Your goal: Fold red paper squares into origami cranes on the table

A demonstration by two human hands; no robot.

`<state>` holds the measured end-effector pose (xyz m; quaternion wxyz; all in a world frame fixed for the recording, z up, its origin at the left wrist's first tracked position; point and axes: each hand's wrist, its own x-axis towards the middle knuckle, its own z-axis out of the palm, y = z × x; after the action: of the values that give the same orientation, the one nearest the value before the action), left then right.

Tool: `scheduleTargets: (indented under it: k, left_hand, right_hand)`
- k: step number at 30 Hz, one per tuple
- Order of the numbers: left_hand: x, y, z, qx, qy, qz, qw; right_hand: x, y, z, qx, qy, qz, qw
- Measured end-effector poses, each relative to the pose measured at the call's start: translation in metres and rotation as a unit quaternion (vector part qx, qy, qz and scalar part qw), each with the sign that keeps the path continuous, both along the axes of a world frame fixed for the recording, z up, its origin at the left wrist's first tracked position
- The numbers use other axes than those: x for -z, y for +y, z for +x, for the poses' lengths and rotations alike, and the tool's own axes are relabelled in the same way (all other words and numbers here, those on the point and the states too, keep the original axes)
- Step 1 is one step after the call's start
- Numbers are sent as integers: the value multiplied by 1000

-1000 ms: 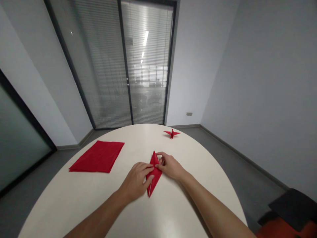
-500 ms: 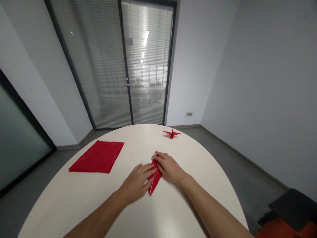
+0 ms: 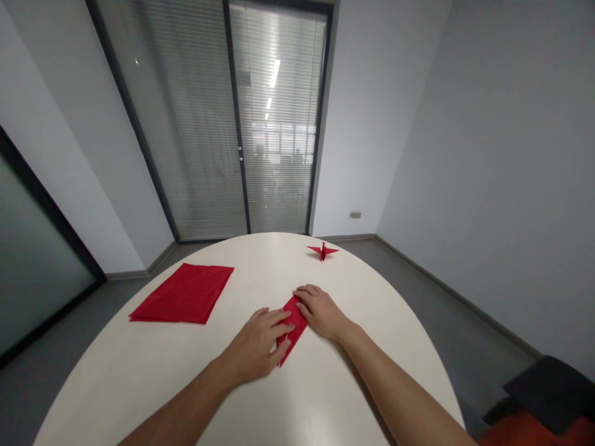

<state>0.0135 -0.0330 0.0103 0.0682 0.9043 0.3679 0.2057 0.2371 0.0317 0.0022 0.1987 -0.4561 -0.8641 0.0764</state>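
Observation:
A partly folded red paper (image 3: 292,328) lies flat on the white oval table (image 3: 325,384) in front of me. My left hand (image 3: 258,347) lies flat on its left side, fingers stretched out and pressing down. My right hand (image 3: 320,310) rests on its upper right end, fingers spread flat on the paper. Much of the paper is hidden under both hands.
A stack of red paper sheets (image 3: 183,293) lies on the table at the left. A finished red paper crane (image 3: 322,250) stands near the far edge. Glass doors with blinds are behind. A dark and orange seat (image 3: 539,402) is at the lower right.
The upper tip of the red paper has been folded down and flattened. My right hand went from pinching the tip to lying flat on it. My left hand stayed pressing.

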Motion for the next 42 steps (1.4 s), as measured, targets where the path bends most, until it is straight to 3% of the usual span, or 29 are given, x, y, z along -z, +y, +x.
scheduleTargets:
  k: [14, 20, 26, 29, 32, 37, 42]
  left_hand:
    - [-1, -2, -2, 11, 15, -14, 1000]
    - [-1, -2, -2, 14, 10, -14, 1000]
    - [-6, -4, 0, 11, -4, 10, 1000]
    - [-5, -3, 0, 1, -7, 14, 1000]
    - [-2, -1, -2, -22, -10, 18, 1000]
    - [2, 5, -5, -81, -2, 31, 996]
    - [2, 8, -5, -87, -14, 50, 995]
  right_hand:
    - [9, 12, -2, 134, 35, 12, 990]
    - [7, 11, -1, 79, 41, 9, 996]
    - [-1, 7, -2, 72, 11, 18, 997]
    - [-6, 0, -4, -16, 10, 11, 1000]
    - [-9, -10, -8, -100, -3, -42, 994]
    - [-10, -19, -12, -86, -31, -120, 988]
    - [-10, -21, -11, -74, -42, -135, 987]
